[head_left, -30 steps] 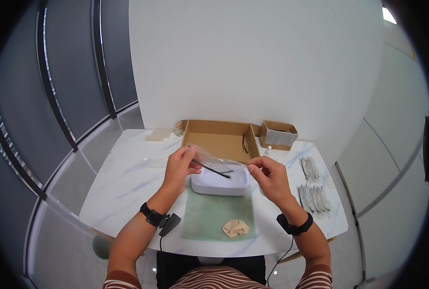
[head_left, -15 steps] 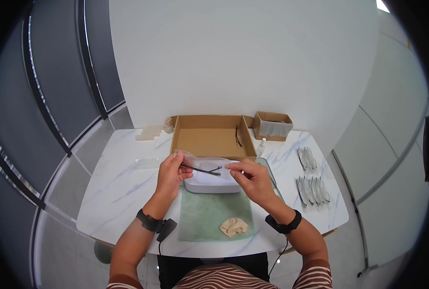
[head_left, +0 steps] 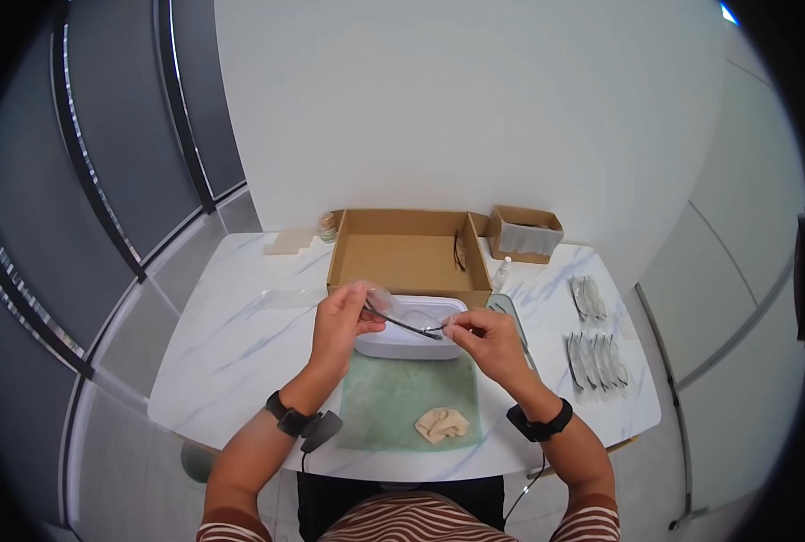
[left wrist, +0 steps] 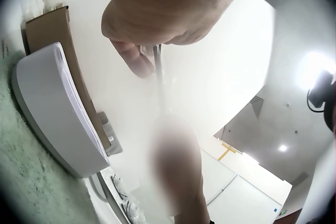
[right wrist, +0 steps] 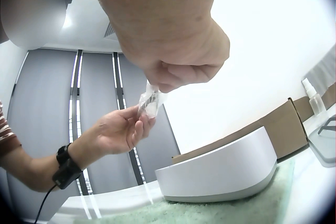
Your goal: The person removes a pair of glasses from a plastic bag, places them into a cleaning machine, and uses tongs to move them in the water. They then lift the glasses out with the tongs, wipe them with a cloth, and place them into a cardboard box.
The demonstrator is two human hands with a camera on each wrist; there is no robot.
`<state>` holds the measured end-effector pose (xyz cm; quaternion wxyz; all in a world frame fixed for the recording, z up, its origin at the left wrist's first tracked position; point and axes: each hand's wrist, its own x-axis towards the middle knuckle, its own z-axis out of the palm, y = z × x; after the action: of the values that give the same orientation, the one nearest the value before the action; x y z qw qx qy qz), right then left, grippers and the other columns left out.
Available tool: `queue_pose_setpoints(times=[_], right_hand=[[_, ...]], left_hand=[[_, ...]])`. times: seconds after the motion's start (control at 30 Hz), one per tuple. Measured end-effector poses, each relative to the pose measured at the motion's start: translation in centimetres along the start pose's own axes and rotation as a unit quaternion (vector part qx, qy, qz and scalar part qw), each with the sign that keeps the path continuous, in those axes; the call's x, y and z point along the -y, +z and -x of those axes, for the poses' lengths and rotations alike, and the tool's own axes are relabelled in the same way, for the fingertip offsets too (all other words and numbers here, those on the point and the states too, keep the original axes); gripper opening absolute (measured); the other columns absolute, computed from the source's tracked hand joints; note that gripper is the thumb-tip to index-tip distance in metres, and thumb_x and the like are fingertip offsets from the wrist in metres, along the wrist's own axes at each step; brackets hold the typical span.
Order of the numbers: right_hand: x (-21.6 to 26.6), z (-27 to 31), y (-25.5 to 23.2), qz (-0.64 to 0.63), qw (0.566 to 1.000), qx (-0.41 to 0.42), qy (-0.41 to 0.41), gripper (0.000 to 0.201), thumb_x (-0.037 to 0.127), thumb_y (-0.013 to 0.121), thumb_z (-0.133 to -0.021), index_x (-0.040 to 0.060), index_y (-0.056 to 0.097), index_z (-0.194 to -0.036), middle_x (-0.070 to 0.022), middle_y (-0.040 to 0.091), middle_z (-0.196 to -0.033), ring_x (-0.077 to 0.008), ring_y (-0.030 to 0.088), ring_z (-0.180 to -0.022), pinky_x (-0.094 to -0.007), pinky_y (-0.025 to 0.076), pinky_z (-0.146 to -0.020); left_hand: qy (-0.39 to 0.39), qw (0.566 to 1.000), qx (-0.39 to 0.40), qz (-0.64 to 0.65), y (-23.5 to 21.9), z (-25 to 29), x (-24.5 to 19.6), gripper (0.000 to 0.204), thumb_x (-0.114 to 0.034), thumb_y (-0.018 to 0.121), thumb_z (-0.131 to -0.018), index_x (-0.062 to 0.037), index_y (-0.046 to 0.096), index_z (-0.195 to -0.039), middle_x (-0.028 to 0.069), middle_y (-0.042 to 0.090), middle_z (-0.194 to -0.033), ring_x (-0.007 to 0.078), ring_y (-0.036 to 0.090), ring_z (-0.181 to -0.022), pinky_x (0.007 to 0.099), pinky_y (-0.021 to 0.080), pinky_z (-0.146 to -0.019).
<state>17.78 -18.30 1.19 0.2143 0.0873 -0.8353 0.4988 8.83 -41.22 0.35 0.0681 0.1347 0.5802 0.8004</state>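
From the head view both hands, left hand [head_left: 344, 318] and right hand [head_left: 484, 336], pinch the bagged glasses [head_left: 407, 321] above the white tub [head_left: 411, 339], while the right wrist view shows fingers [right wrist: 173, 79] nipping crinkled plastic.

The bag [head_left: 380, 300] held by the left hand [head_left: 341, 323] and right hand [head_left: 482, 340] is thin clear plastic, glossy and crinkled, with dark glasses [head_left: 404, 322] inside. Beneath them the tub [head_left: 411, 341] looks like smooth white plastic with a soft sheen. It stands on a pale green mat [head_left: 402, 402] of fuzzy, matt cloth, where a beige cloth [head_left: 442, 424] lies crumpled at the near edge. The table [head_left: 231, 348] is polished white marble with grey veins. Far off, the box [head_left: 406, 253] and the small box [head_left: 524, 234] to its right are matt brown cardboard. At the right, the packets [head_left: 597, 363] are shiny clear plastic.
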Motion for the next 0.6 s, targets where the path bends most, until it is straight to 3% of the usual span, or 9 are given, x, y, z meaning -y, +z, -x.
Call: queue_pose_setpoints(times=[0.5, 0.6], right_hand=[[-0.9, -0.3, -0.6, 0.008, 1.000, -0.012, 0.016, 0.010, 0.009, 0.078, -0.086, 0.0007, 0.075, -0.089, -0.0011, 0.061, -0.076, -0.0071, 0.048, -0.061, -0.0243, 0.039, -0.056], [-0.9, -0.4, -0.3, 0.000, 1.000, -0.009, 0.018, 0.009, 0.009, 0.078, -0.086, 0.0011, 0.075, -0.089, -0.0007, 0.062, -0.077, -0.0069, 0.048, -0.061, -0.0242, 0.039, -0.056]], left_hand=[[0.002, 1.000, -0.024, -0.005, -2.1, -0.5, -0.2, 0.036, -0.035, 0.049, -0.109, -0.0033, 0.064, -0.109, 0.0065, 0.068, -0.092, 0.0120, 0.066, -0.076, 0.0252, 0.059, -0.068], [0.004, 1.000, -0.022, -0.001, -2.6, -0.6, -0.2, 0.035, -0.032, 0.049, -0.108, -0.0010, 0.066, -0.109, 0.0091, 0.069, -0.095, 0.0153, 0.068, -0.076, 0.0278, 0.059, -0.066]])
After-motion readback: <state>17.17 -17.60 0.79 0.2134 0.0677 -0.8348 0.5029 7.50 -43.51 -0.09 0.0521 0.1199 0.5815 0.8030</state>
